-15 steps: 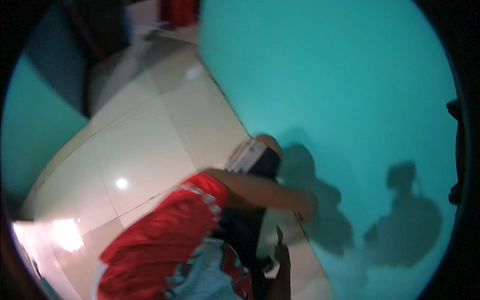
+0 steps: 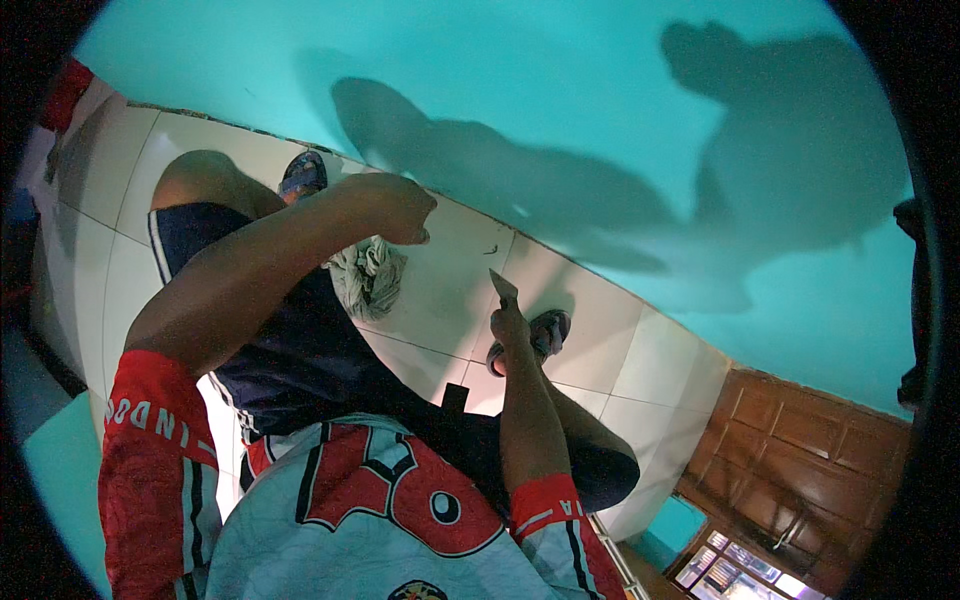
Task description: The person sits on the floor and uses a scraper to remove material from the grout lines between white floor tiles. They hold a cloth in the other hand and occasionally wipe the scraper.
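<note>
My left hand (image 2: 400, 210) is closed near the foot of the turquoise wall (image 2: 560, 90), its fingers curled inward; whether anything is in them is hidden. To its right, my right hand (image 2: 508, 328) is wrapped round the dark handle of a small hand tool with a flat, tapering blade (image 2: 501, 285). The blade points toward the wall and stands apart from it. A crumpled pale cloth (image 2: 368, 280) lies on the floor just below my left hand. A small dark curved scrap (image 2: 490, 249) rests on the tiles between the hands and the wall.
I squat on pale floor tiles (image 2: 430, 335). One sandalled foot (image 2: 303, 176) is close to the wall, the other (image 2: 550, 334) beside my right hand. A brown panelled door (image 2: 790, 450) stands at the lower right. Large shadows fall on the wall.
My view has swung right, bringing the door, both feet and the cloth into clear sight. The right hand keeps hold of the bladed tool. The left hand remains closed.
</note>
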Available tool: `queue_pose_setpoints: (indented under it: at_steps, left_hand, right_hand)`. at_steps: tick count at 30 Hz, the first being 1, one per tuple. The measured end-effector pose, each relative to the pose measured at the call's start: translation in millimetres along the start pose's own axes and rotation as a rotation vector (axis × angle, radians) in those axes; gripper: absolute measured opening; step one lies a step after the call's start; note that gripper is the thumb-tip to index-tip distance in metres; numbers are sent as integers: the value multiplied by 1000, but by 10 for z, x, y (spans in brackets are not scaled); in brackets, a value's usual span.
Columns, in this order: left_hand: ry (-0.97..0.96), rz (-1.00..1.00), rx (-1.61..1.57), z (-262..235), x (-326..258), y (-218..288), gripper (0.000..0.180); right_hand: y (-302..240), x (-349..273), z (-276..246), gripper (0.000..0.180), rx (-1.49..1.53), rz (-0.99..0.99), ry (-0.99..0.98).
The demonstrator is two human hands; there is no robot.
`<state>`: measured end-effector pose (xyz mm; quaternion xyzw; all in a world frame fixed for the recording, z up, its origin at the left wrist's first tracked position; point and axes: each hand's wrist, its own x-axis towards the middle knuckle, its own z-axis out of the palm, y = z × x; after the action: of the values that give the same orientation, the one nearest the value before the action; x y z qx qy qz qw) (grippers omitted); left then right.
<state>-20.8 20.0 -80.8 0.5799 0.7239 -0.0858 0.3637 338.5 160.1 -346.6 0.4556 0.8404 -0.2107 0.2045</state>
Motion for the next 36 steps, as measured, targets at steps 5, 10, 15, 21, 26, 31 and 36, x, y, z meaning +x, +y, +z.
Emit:
queue_pose_setpoints:
  at_steps: [5, 10, 15, 21, 26, 31, 36]
  left_hand:
    - [176, 75, 21, 189, 41, -69, 53]
    - [115, 15, 99, 209, 57, -145, 52]
    - [30, 45, 137, 300, 223, -80, 52]
    - [22, 63, 165, 490, 360, -70, 55]
    - [19, 28, 203, 518, 381, -118, 54]
    - [29, 16, 189, 525, 440, -132, 56]
    - [14, 18, 176, 571, 471, -140, 58]
  right_hand:
    - [75, 182, 337, 38, 40, 71, 283]
    - [171, 218, 527, 46, 57, 40, 73]
    - [128, 325, 547, 49, 103, 152, 70]
    - [88, 531, 287, 51, 142, 79, 133]
    - [-66, 316, 326, 55, 76, 63, -30]
    - [-155, 299, 397, 60, 193, 51, 56]
    - [-22, 607, 214, 64, 169, 141, 14]
